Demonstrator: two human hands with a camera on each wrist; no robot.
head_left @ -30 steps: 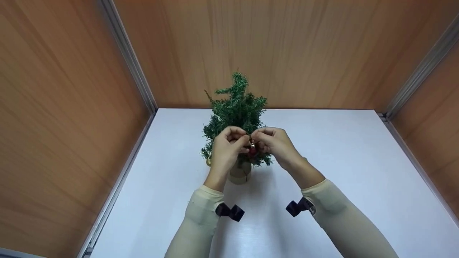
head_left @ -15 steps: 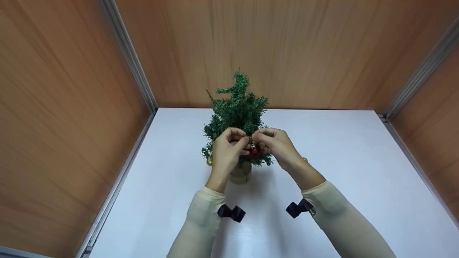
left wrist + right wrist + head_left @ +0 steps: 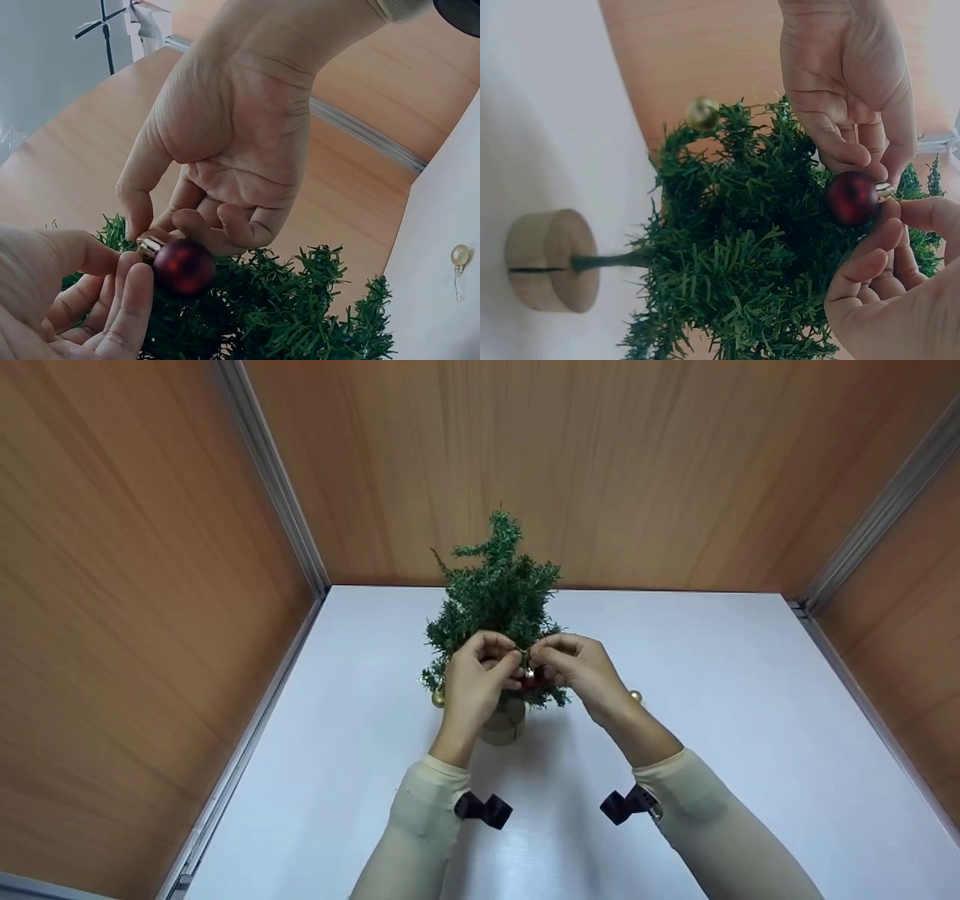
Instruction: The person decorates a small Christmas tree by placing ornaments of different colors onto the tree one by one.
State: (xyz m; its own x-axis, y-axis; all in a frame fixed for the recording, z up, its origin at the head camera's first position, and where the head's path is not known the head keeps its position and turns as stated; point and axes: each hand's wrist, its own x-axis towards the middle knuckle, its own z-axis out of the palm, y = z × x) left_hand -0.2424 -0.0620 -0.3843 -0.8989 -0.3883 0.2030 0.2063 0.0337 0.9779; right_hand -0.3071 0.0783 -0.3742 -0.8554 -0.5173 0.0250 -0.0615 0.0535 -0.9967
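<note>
A small artificial Christmas tree (image 3: pixel 502 592) stands on a round wooden base (image 3: pixel 551 262). Before its lower branches, a dark red Christmas bauble (image 3: pixel 184 268) with a shiny gold cap (image 3: pixel 885 192) hangs between two hands. My left hand (image 3: pixel 472 682) pinches at the top of the bauble with thumb and forefinger. Facing it, my right hand (image 3: pixel 581 667) pinches at the same spot, fingertips close to the left ones. In the right wrist view, the left hand (image 3: pixel 855 82) comes from above and the right hand (image 3: pixel 900 300) from the lower right. The fingertips partly hide the bauble's hanging loop.
A gold bauble (image 3: pixel 438 698) hangs at the tree's lower left. Another gold bauble (image 3: pixel 460 256) with a thread lies on the white table (image 3: pixel 712 697), beside the right wrist. Wood-grain panels (image 3: pixel 600 472) with metal rails enclose the table on the back and sides.
Both hands have sunk slightly, and the red bauble has shifted a little between the fingers. More of the gold bauble beside the right wrist shows now. The tree stands nearly unmoved.
</note>
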